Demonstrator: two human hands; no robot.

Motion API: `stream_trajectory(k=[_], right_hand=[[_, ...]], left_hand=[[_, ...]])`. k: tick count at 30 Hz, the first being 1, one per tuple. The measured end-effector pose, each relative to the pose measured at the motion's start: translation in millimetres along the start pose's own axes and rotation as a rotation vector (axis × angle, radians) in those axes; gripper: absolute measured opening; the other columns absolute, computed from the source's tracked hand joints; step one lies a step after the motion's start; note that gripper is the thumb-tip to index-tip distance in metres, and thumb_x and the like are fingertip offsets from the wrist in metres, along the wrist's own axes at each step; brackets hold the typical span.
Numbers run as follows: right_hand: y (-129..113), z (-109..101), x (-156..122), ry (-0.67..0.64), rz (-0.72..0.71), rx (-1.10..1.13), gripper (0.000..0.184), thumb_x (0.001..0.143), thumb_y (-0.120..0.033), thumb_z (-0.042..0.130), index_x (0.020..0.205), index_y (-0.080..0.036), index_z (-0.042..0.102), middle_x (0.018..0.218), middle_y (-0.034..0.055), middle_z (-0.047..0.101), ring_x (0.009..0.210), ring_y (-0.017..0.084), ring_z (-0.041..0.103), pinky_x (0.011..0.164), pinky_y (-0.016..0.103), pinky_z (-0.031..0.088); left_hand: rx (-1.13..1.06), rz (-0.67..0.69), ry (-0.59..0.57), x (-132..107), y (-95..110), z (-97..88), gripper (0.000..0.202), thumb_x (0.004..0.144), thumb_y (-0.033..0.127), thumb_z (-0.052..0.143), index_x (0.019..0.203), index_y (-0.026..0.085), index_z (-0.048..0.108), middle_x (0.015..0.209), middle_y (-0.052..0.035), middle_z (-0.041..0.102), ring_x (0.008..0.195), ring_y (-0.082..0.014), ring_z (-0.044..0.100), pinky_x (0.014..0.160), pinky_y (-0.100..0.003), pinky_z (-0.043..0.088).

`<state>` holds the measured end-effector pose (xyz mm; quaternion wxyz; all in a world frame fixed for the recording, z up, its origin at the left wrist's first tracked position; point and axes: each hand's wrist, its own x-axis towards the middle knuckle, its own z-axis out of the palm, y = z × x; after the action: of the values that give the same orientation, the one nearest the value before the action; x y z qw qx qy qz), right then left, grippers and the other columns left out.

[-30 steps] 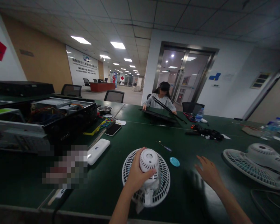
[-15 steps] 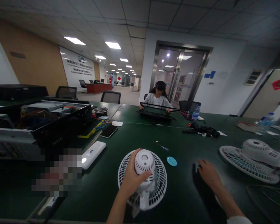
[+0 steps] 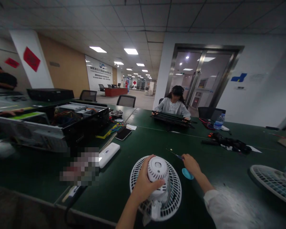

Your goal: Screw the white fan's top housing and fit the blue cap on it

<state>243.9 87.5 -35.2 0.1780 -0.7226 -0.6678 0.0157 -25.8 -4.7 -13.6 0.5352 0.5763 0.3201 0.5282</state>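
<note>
The fan (image 3: 173, 197) lies guard-down on the bench (image 3: 109, 197), motor housing (image 3: 158, 168) pointing up, clasped by the left hand (image 3: 145, 181). The right hand (image 3: 192, 165) meets the screwdriver (image 3: 173, 154) at its handle; grip there cannot be confirmed.

A dark green surface (image 3: 114, 203) carries a white fan (image 3: 157, 203) lying on its grille, near the front edge. Seen from the fan, a small blue disc (image 3: 187, 173) sits just beside it at two o'clock, and a second fan (image 3: 274, 181) lies at three. A white box (image 3: 109, 155) and a phone (image 3: 123, 134) lie at eleven, an open computer case (image 3: 85, 127) at ten, and a black bundle (image 3: 228, 143) at two, well apart.
</note>
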Motion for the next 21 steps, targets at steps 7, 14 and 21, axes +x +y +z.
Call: stream_trajectory(k=[7,14,21], right_hand=[[-37,-64,7,0.357,-0.096,0.354,0.023,0.087,-0.032,0.044,0.089,-0.015,0.059,0.090,0.0082,0.061,0.082,0.019,0.059,0.076,0.036,0.047],[-111,-125,-29,0.641,-0.339,0.918,0.024,0.087,-0.040,0.043,0.087,-0.018,0.054,0.069,0.0011,0.060,0.058,0.013,0.057,0.051,0.025,0.047],[-149,-137,-67,0.569,-0.597,0.944,0.009,0.085,-0.024,0.052,0.091,-0.019,0.057,0.071,0.0002,0.067,0.051,0.010,0.060,0.046,0.022,0.050]], left_hand=[[-0.052,-0.013,-0.006,-1,3,1.3,0.077,0.060,0.025,0.074,0.126,0.023,0.036,0.125,-0.0101,0.048,0.114,-0.0300,0.048,0.098,-0.044,0.037],[-0.055,-0.014,-0.004,0,-3,0.2,0.079,0.059,0.028,0.075,0.127,0.022,0.036,0.125,-0.0099,0.049,0.114,-0.0296,0.048,0.098,-0.043,0.036],[0.006,0.045,0.015,1,-9,-0.2,0.078,0.060,0.034,0.074,0.127,0.022,0.037,0.128,-0.0092,0.046,0.118,-0.0298,0.044,0.103,-0.042,0.030]])
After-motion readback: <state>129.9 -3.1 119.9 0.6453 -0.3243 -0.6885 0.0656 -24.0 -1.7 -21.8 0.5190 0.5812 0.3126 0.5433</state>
